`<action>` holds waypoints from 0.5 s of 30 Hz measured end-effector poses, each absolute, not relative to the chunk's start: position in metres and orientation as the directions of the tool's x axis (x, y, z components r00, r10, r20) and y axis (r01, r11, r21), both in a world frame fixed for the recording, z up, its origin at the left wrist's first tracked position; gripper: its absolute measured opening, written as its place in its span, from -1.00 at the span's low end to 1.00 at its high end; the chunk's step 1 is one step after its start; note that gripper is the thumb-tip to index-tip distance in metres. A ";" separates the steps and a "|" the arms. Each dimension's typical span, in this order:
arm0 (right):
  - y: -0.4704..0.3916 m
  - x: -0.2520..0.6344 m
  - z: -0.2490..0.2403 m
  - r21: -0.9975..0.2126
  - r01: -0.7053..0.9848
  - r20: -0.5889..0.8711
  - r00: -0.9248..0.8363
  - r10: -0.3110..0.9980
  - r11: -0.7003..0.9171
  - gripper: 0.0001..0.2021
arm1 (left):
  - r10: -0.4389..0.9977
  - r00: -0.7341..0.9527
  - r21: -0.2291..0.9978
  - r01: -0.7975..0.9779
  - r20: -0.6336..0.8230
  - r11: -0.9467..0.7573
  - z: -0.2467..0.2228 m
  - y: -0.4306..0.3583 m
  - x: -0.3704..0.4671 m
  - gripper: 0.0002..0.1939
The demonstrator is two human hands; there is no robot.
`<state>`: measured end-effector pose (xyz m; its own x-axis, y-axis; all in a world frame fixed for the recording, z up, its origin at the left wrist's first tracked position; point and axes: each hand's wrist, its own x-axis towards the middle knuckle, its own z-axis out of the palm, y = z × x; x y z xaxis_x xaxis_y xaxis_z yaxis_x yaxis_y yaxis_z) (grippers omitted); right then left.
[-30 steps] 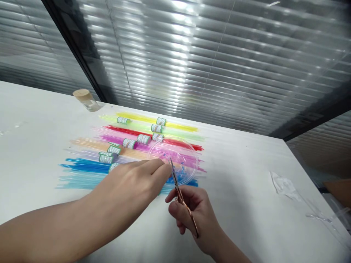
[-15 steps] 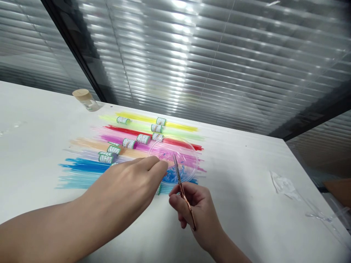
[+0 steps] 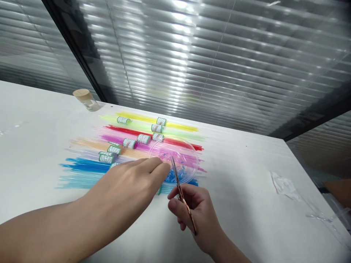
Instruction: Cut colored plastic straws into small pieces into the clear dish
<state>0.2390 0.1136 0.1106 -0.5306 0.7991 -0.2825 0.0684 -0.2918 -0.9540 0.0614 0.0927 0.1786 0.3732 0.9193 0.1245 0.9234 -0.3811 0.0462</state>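
Observation:
My right hand grips a pair of copper-handled scissors, blades pointing up and away over a clear round dish. Small blue cut pieces lie in the dish. My left hand is closed in a pinch at the dish's near left side, close to the blades; its fingertips and whatever they hold are hidden from me. Beneath and behind the hands lie bundles of thin coloured sticks: a blue bundle, a light blue bundle, an orange bundle and a red bundle, among others, banded by patterned paper sleeves.
A jar with a tan lid stands at the table's back left. Crumpled white tissue and clear plastic lie on the right. Window blinds rise behind the white table.
My left hand has shifted slightly right, toward the scissors. The scissor blades have moved a little to the left and down. Everything else stays where it was.

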 end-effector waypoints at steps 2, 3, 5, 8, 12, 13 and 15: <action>0.113 0.239 0.110 -0.955 0.064 -0.278 -0.534 0.799 -0.289 -0.66 | 0.920 0.372 0.052 0.924 0.121 -0.380 0.179 0.092 0.061 -0.73; 0.113 0.239 0.110 -0.955 0.063 -0.276 -0.535 0.798 -0.289 -0.65 | 0.922 0.370 0.054 0.924 0.117 -0.378 0.179 0.092 0.061 -0.74; 0.113 0.239 0.110 -0.955 0.060 -0.277 -0.532 0.800 -0.291 -0.64 | 0.925 0.365 0.055 0.927 0.109 -0.372 0.179 0.091 0.061 -0.74; 0.113 0.238 0.111 -0.953 0.063 -0.285 -0.526 0.801 -0.297 -0.64 | 0.930 0.357 0.055 0.930 0.086 -0.363 0.179 0.091 0.061 -0.75; 0.114 0.238 0.112 -0.951 0.073 -0.294 -0.521 0.801 -0.301 -0.67 | 0.930 0.358 0.068 0.929 0.078 -0.363 0.179 0.092 0.061 -0.78; 0.114 0.238 0.112 -0.949 0.074 -0.298 -0.520 0.801 -0.305 -0.68 | 0.930 0.358 0.071 0.929 0.083 -0.364 0.180 0.093 0.061 -0.78; 0.114 0.239 0.112 -0.947 0.078 -0.305 -0.516 0.801 -0.311 -0.70 | 0.929 0.359 0.076 0.928 0.088 -0.365 0.180 0.093 0.061 -0.78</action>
<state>0.2386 0.1144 0.1122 -0.5158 0.8006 -0.3051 0.0778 -0.3109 -0.9473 0.0613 0.0930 0.1798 0.3587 0.9294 0.0875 0.9278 -0.3652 0.0759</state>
